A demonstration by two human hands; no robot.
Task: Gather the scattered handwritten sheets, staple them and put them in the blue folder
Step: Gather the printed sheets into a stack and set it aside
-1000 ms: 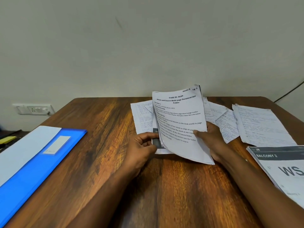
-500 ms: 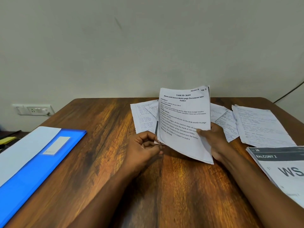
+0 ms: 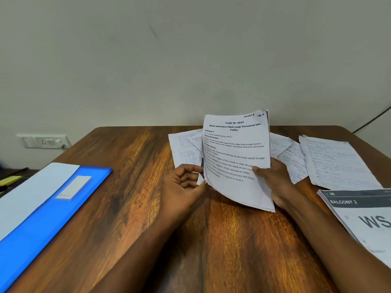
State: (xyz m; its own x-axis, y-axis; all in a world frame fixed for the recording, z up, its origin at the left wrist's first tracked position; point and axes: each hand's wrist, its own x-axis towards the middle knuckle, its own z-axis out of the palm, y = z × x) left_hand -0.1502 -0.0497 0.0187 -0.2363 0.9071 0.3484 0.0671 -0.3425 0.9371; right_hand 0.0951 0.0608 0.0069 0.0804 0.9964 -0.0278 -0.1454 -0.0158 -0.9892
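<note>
Wooden table (image 3: 131, 199); wall socket (image 3: 45, 141) left; printed "BALCONY 2" booklet (image 3: 364, 216) right.

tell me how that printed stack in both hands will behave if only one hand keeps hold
Probably floppy: the printed stack already bows between the left hand and right hand. Likely light, since fingertips carry it. Its loose edges look fanned, so sheets may slip apart.

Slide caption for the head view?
Both hands hold the printed sheet upright over scattered pages; folder waits.
</note>
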